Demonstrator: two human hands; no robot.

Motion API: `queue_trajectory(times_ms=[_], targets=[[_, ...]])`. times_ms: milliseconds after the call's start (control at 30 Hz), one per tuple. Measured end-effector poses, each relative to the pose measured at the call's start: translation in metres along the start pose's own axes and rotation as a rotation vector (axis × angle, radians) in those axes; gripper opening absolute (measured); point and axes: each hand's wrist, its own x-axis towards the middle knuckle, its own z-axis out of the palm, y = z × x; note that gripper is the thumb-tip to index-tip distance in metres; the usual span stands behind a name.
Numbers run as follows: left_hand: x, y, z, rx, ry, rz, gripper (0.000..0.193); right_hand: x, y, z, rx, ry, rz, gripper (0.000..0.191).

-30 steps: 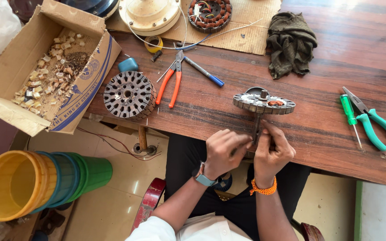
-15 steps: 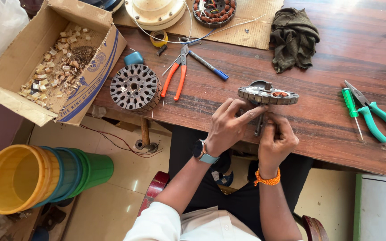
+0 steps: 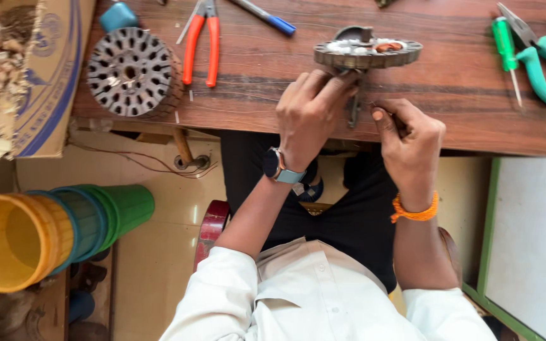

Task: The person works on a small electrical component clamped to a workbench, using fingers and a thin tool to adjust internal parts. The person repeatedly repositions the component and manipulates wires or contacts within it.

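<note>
1. Motor disc [image 3: 368,53], a round grey metal part with white and copper patches on top, stands on the wooden table [image 3: 450,107] near its front edge, its shaft [image 3: 355,110] pointing toward the person.
2. Judging by the hands, the step is fine work on the underside of the disc, close to the shaft; any further move there would call for a steady hold and small fingertip movements.
3. Left hand [image 3: 308,107] is curled, fingertips pinching the lower rim of the disc, wrist bent up from below the table edge.
4. Right hand [image 3: 412,136] is closed around a thin dark tool [image 3: 399,120], just beside the shaft; its tip is hidden.
5. Orange pliers [image 3: 200,41], a slotted metal core [image 3: 127,72] and green-handled tools [image 3: 526,53] lie well apart, untouched.
</note>
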Motion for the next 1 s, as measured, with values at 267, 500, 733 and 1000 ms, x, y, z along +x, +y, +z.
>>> queue_trajectory(times_ms=[267,500,733,1000], targets=[[-0.004,0.008,0.024,-0.490,0.119,-0.278,0.014,0.042,-0.048,-0.039,-0.154,-0.208,-0.331,0.006],[-0.012,0.009,0.029,-0.942,0.121,-0.585,0.009,0.094,-0.072,-0.034,-0.311,-0.231,-0.549,0.002],[-0.015,0.011,0.027,-0.987,0.183,-0.586,0.008,0.110,-0.053,-0.029,-0.179,-0.368,-0.475,0.007],[-0.018,0.017,0.025,-0.972,0.217,-0.573,0.008,0.118,-0.053,-0.023,-0.136,-0.412,-0.356,0.005]])
